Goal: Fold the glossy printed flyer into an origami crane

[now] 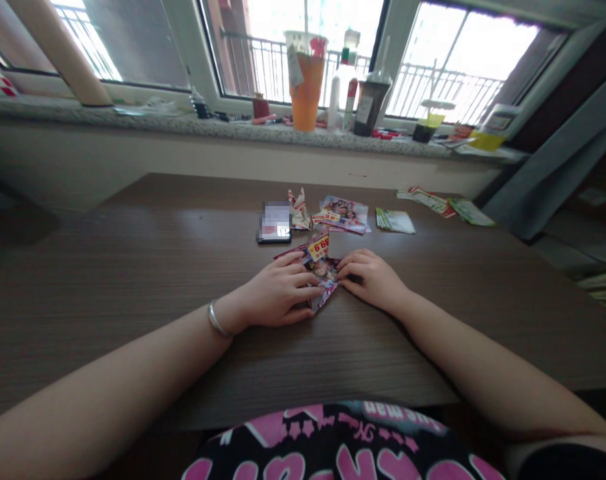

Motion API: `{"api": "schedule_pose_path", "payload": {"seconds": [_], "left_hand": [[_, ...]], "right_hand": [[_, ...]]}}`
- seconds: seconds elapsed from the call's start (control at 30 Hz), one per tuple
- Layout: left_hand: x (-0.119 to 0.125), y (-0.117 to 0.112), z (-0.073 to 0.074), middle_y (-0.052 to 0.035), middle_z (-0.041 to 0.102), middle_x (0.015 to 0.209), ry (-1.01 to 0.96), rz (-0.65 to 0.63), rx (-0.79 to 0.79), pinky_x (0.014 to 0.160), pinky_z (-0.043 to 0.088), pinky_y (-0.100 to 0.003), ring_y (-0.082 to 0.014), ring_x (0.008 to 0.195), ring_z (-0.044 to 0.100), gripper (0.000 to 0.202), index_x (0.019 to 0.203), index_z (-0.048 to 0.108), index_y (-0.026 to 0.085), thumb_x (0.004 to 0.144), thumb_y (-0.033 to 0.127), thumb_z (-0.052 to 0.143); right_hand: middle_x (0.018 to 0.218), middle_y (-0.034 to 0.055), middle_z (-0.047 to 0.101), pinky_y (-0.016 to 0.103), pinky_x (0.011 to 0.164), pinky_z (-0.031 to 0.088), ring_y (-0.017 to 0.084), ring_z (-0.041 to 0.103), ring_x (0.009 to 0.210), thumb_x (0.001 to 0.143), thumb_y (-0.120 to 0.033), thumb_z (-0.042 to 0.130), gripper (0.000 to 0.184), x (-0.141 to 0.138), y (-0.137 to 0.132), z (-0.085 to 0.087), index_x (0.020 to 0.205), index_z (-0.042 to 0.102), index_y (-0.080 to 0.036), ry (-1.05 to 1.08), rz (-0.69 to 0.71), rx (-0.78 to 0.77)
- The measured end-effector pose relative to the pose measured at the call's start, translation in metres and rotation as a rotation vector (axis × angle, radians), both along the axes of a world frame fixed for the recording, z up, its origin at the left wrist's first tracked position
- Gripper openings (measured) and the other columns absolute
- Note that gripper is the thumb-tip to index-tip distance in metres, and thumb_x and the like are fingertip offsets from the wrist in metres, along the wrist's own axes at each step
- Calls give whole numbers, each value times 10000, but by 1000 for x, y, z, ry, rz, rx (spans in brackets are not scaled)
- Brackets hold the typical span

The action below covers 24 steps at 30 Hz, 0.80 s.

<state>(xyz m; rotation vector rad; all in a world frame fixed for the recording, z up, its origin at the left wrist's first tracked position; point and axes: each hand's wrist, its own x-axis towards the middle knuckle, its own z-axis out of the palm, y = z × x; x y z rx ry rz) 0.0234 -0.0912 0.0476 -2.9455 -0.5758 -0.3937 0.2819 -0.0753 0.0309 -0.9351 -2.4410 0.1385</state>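
While the left hand (285, 290) lies palm down with its fingers spread over the folded, glossy, multicoloured printed paper (323, 269), the right hand (370, 277) has its fingertips gathered at that sheet's right edge; whether they pinch it I cannot tell. The paper sits on the dark brown wood-grain table (183, 260) between the hands, its left part hidden under the fingers. Crowding its far side are a black slab-shaped phone (275, 230) with a lit screen, a pointed cream-and-red folded paper piece (300, 212) just right of the phone, and a stack of colourful glossy leaflets (347, 215). Farther right lie a green-and-white paper stack (395, 221) and some red-and-green printed slips (433, 202). Beyond, a tall clear plastic cup of orange drink (307, 93) stands on the speckled stone windowsill (157, 119).
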Motion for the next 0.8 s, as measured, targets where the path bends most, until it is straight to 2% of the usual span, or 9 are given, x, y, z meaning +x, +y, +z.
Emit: {"api": "schedule_pose_path", "payload": {"seconds": [0.1,0.2,0.43,0.8], "left_hand": [[0,1,0,-59,659,1159,-2,-23,-11,1025,344,-453,-262,1060,585,316,1164,621,258,908,402,505],[0,2,0,-54,658,1167,-13,-33,-26,980,372,-416,-240,1026,596,307,1169,615,268,914,395,503],[1,2,-1,-75,634,1190,16,-48,-45,956,414,-406,-242,1047,579,331,1212,584,224,919,351,498],[4,0,-5,-85,625,1207,-7,-48,-79,956,447,-402,-242,1058,578,384,1260,556,208,893,320,539]], "right_hand": [[976,40,707,406,906,478,208,609,970,832,-204,643,74,-1,0,1,857,702,-241,2,12,6],[995,44,704,404,917,474,207,607,977,840,-219,642,66,-1,0,1,865,701,-230,1,19,20],[1025,51,694,397,922,465,205,605,986,857,-220,633,66,-4,2,-1,848,699,-223,27,-24,33],[1067,61,672,409,936,459,203,596,1036,881,-216,605,64,-8,4,-3,876,667,-232,177,5,25]]}}
